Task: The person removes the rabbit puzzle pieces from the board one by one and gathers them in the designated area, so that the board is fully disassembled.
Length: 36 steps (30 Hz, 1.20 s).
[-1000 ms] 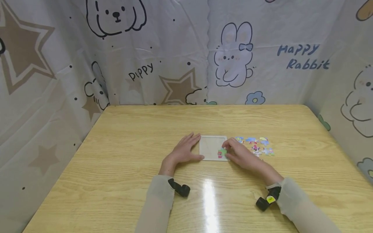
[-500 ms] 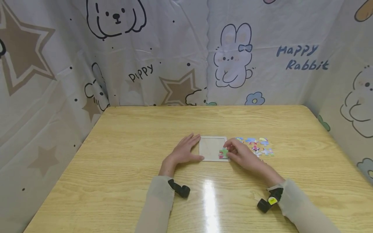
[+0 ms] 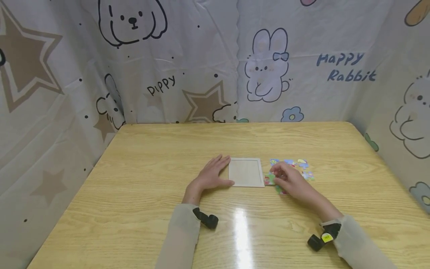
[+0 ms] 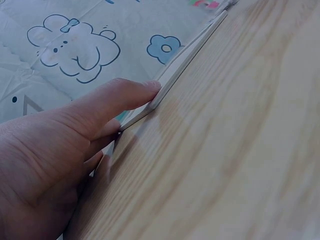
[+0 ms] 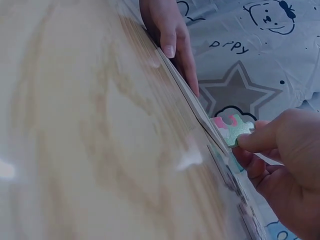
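A square, shallow puzzle tray [image 3: 246, 172] with a pale rim lies bare on the table. My left hand [image 3: 209, 175] rests against its left side, fingers straight at the far corner and thumb at the near one; the left wrist view shows that thumb [image 4: 142, 91] on the tray's edge. Just off the tray's right side, my right hand [image 3: 293, 184] pinches a green and pink jigsaw piece [image 5: 235, 131] between thumb and fingertips. Several loose jigsaw pieces [image 3: 303, 163] lie beyond and under the right hand, partly hidden by it.
The wooden table [image 3: 161, 149] reaches back to a printed cloth [image 3: 208, 56] hung behind it and along both sides. A bright light reflection lies on the table in front of the tray.
My right hand has carried the green and pink jigsaw piece from over the tray's near right corner rightward, off the tray. The left hand has stayed at the tray's left side.
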### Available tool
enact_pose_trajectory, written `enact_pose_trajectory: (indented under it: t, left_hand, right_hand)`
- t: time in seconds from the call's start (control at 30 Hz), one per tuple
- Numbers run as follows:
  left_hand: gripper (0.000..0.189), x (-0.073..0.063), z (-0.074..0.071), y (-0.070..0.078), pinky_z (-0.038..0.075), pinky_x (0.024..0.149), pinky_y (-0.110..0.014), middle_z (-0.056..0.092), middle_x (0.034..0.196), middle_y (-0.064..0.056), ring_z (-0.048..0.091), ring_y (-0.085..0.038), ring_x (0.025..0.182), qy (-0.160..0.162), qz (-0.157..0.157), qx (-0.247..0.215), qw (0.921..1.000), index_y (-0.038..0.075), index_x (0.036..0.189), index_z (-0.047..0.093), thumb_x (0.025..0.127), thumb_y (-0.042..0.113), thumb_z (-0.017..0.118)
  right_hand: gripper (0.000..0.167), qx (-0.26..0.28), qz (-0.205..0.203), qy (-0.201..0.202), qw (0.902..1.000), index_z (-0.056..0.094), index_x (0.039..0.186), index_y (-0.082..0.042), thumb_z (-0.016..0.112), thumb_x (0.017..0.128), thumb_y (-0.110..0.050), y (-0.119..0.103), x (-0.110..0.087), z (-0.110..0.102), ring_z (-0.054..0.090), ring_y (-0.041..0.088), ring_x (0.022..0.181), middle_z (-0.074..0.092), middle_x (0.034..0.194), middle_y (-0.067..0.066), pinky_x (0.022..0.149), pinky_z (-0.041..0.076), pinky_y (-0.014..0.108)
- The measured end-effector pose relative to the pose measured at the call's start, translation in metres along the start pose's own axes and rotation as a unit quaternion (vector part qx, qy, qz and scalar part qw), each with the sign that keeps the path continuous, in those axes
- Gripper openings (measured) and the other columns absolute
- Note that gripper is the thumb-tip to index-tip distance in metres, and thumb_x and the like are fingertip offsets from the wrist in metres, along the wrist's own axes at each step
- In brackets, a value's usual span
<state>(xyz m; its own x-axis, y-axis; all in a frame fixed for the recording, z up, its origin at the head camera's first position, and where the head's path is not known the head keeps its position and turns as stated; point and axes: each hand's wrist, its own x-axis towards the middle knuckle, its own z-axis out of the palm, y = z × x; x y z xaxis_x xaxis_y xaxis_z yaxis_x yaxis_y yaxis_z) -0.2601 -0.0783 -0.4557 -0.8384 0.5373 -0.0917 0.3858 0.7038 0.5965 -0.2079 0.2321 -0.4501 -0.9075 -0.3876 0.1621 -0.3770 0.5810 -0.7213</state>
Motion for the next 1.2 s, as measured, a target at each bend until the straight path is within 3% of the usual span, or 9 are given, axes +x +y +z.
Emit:
enact_pose_trajectory:
  t: [0.2, 0.47, 1.2]
  left_hand:
    - [0.090, 0.001, 0.001, -0.002, 0.005, 0.129, -0.045, 0.019, 0.166, 0.000, 0.007, -0.024, 0.156, 0.000, 0.005, 0.005, 1.0000, 0.015, 0.156, 0.024, 0.085, 0.046, 0.070]
    - [0.090, 0.001, 0.000, -0.002, 0.004, 0.129, -0.045, 0.018, 0.166, 0.001, 0.006, -0.023, 0.156, -0.002, 0.005, 0.004, 1.0000, 0.016, 0.157, 0.023, 0.086, 0.047, 0.070]
    - [0.089, 0.001, 0.000, 0.000, 0.005, 0.129, -0.045, 0.018, 0.166, 0.001, 0.006, -0.023, 0.156, -0.001, 0.003, 0.005, 1.0000, 0.017, 0.157, 0.024, 0.086, 0.046, 0.069]
  right_hand:
    - [0.024, -0.017, -0.004, 0.020, 0.9996, 0.054, 0.117, -0.003, 0.060, 0.094, -0.001, 0.008, -0.013, -0.011, 0.060, 0.012, 0.095, 0.059, 0.108, 0.010, 0.076, 0.056, 0.018]
    - [0.024, -0.041, 0.004, 0.062, 0.9972, 0.057, 0.114, -0.003, 0.062, 0.091, 0.004, 0.018, -0.030, -0.025, 0.053, -0.008, 0.092, 0.062, 0.109, 0.011, 0.074, 0.055, 0.014]
    - [0.029, -0.066, 0.011, 0.122, 0.9903, 0.060, 0.115, -0.003, 0.064, 0.088, 0.008, 0.039, -0.072, -0.055, 0.049, -0.013, 0.090, 0.058, 0.103, 0.002, 0.072, 0.047, 0.003]
